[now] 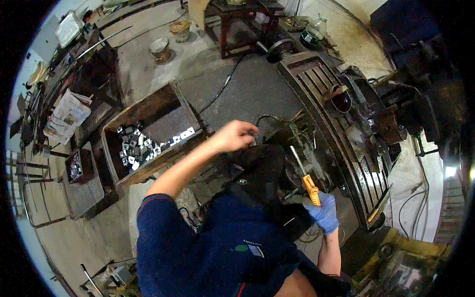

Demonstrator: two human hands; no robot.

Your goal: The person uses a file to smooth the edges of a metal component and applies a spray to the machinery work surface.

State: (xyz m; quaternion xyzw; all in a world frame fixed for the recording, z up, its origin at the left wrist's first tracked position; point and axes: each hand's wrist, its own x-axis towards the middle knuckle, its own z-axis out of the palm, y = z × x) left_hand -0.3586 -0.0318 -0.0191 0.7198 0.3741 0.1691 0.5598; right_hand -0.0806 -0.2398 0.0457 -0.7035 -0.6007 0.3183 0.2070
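My right hand (323,214), in a blue glove, grips an orange air blow gun (310,190) whose long metal nozzle points up and away from me. Bare and reaching out above my dark-clad lap, my left hand (236,136) has its fingers curled together. A small greyish bit shows by those fingertips, too small and blurred to name. Left of that hand is a wooden box (143,171) holding several small metal blocks (136,146), with a few lined up along its near right edge.
A slotted machine table (326,111), dark and oily, runs along my right. Two buckets (159,49) stand on the floor ahead, beyond the box. A smaller tray of parts (75,167) sits at far left. A dark hose (225,81) crosses the floor.
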